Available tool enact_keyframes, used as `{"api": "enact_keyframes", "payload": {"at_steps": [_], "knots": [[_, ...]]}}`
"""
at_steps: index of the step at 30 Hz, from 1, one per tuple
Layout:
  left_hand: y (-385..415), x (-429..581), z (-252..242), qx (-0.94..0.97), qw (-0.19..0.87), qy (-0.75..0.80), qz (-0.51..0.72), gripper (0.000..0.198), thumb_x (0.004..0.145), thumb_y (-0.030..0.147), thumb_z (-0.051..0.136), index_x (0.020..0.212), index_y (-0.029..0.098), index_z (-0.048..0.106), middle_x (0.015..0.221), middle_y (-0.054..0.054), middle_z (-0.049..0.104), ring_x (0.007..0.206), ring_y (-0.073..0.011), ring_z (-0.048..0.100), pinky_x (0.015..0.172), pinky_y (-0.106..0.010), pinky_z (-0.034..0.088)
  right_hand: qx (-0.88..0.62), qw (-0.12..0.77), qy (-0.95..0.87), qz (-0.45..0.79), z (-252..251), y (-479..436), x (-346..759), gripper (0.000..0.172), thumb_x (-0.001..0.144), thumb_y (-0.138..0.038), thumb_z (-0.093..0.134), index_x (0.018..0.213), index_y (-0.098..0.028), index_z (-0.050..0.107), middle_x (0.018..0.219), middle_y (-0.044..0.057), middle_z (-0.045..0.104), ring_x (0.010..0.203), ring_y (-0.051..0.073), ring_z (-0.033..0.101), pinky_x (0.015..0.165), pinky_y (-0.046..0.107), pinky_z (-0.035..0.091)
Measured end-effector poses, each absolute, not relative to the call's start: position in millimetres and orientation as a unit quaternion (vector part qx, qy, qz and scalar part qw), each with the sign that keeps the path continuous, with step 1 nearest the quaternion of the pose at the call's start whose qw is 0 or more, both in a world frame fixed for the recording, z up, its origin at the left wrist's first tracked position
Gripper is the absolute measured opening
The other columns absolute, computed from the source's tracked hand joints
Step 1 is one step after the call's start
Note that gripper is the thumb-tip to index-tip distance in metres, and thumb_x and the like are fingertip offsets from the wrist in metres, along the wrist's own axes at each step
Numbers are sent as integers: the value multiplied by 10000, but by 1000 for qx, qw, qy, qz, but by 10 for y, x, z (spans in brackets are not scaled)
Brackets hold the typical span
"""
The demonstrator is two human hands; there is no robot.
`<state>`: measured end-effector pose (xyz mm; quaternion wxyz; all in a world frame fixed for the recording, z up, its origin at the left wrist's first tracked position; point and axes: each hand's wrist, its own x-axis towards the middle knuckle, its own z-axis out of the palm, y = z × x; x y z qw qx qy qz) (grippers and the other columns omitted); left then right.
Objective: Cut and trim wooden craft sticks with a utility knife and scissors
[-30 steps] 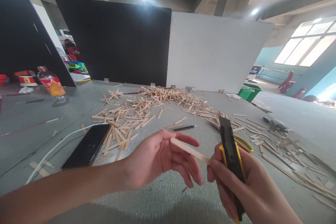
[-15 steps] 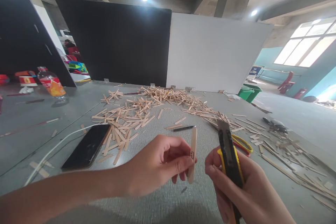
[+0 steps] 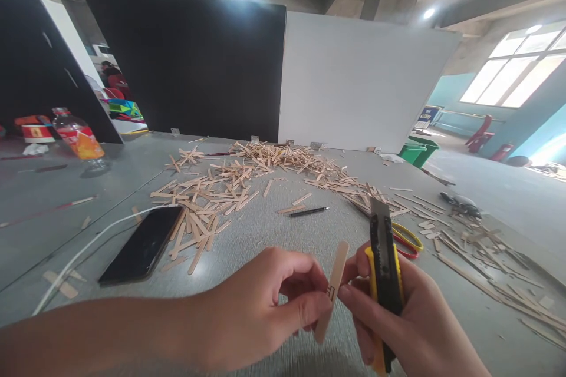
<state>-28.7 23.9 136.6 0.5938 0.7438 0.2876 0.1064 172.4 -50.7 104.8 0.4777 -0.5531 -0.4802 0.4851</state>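
Between the thumb and fingers of my left hand (image 3: 283,300) is a wooden craft stick (image 3: 338,265), tilted with its top to the right. Dark line marks show on its face near my thumb. My right hand (image 3: 393,312) is closed round a yellow and black utility knife (image 3: 386,271), its wide blade pointing up and away from me. The right thumb and fingertip are at the stick's right edge; whether they grip it I cannot tell. A black pen (image 3: 309,212) lies on the table beyond my hands.
Loose craft sticks (image 3: 283,159) lie heaped in an arc across the grey table (image 3: 265,227). A phone (image 3: 140,244) with a white cable is at left, a drink bottle (image 3: 79,138) behind it. Scissors with yellow and red handles (image 3: 409,238) and wood scraps (image 3: 490,271) lie right.
The stick has tilted to the right and come lower. My right hand's fingertips have moved left to the stick, with the knife still held. The view has shifted slightly.
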Motion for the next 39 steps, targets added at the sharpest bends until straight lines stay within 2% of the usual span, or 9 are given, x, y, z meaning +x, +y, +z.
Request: {"api": "enact_keyframes", "payload": {"at_steps": [4, 10, 21, 23, 26, 29, 31, 34, 39], "knots": [[238, -272, 1360, 734, 611, 277, 102, 189, 1028, 342, 584, 923, 189, 623, 861, -5, 679, 855, -160, 614, 808, -282, 479, -550, 452, -490, 504, 1135, -513, 1728, 426, 835, -521, 867, 898, -218, 575, 547, -66, 570, 406, 93, 506, 411, 202, 440], [229, -257, 1314, 689, 670, 266, 72, 192, 1045, 356, 575, 955, 186, 568, 818, -13, 676, 694, -129, 571, 616, -227, 444, -536, 405, -486, 559, 1284, -528, 1735, 415, 859, -553, 822, 892, -204, 599, 562, -59, 568, 432, 90, 495, 439, 205, 434], [239, -229, 1192, 631, 726, 245, 119, 496, 967, 659, 647, 951, 172, 551, 757, -10, 651, 616, -97, 560, 602, -217, 470, -527, 415, -474, 570, 1250, -538, 1758, 480, 915, -667, 713, 914, -217, 549, 470, -95, 462, 402, 72, 383, 410, 185, 257], [257, -237, 1219, 625, 727, 238, 155, 479, 972, 649, 648, 953, 183, 538, 760, -15, 670, 617, -112, 581, 593, -231, 475, -543, 441, -462, 545, 1232, -530, 1796, 497, 908, -698, 706, 952, -237, 527, 458, -108, 438, 386, 84, 392, 407, 196, 251], [297, -251, 1250, 627, 704, 227, 245, 383, 999, 545, 668, 922, 184, 567, 825, -45, 720, 689, -136, 621, 648, -258, 508, -566, 455, -468, 504, 1228, -509, 1827, 489, 903, -696, 716, 996, -251, 535, 446, -102, 459, 369, 114, 436, 415, 231, 342], [322, -245, 1230, 624, 658, 278, 316, 284, 965, 439, 753, 928, 173, 659, 824, -9, 704, 692, -102, 557, 667, -220, 470, -558, 428, -489, 516, 1192, -506, 1777, 510, 881, -702, 735, 1003, -231, 581, 482, -79, 507, 383, 119, 485, 436, 245, 424], [311, -223, 1192, 603, 672, 293, 315, 290, 910, 425, 816, 909, 168, 682, 775, 12, 677, 642, -88, 523, 613, -204, 443, -546, 416, -497, 530, 1143, -515, 1717, 536, 837, -697, 783, 996, -217, 605, 522, -70, 528, 411, 121, 520, 436, 236, 441], [271, -185, 1146, 577, 728, 248, 277, 338, 878, 430, 839, 822, 143, 669, 737, -18, 687, 636, -106, 578, 586, -212, 482, -546, 425, -494, 526, 1098, -526, 1654, 512, 817, -660, 822, 917, -215, 589, 575, -52, 567, 444, 111, 538, 440, 216, 445], [336, -221, 1210, 604, 714, 244, 256, 292, 947, 394, 751, 826, 141, 672, 747, -25, 692, 587, -108, 627, 529, -205, 534, -553, 399, -512, 523, 1184, -518, 1708, 416, 833, -482, 872, 810, -225, 546, 536, -85, 504, 414, 79, 462, 423, 193, 409]]}}
